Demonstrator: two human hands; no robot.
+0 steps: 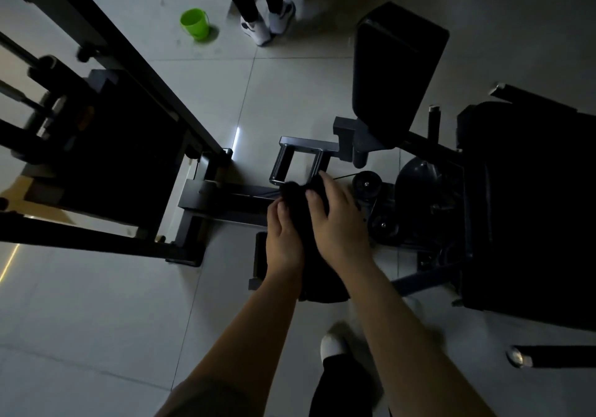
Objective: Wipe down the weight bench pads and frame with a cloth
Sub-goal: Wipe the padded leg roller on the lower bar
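A dark cloth (303, 200) is bunched between both my hands, above the machine's low frame. My left hand (283, 239) grips its left side, thumb on top. My right hand (338, 220) presses over its right side, fingers curled around it. Just beyond the cloth sits a grey metal bracket (300, 162) of the frame. A black pad (393, 71) rises upright at the back right, and a larger black pad (529, 210) fills the right side. The scene is dim, so the cloth's lower end blends into the dark part beneath my wrists.
A weight-stack machine (106, 145) with black rails stands at the left. A green bucket (195, 24) sits on the tiled floor at the back, next to another person's legs and white shoes (267, 23). My own foot (333, 345) shows below my arms. Pulleys (366, 184) sit by the bracket.
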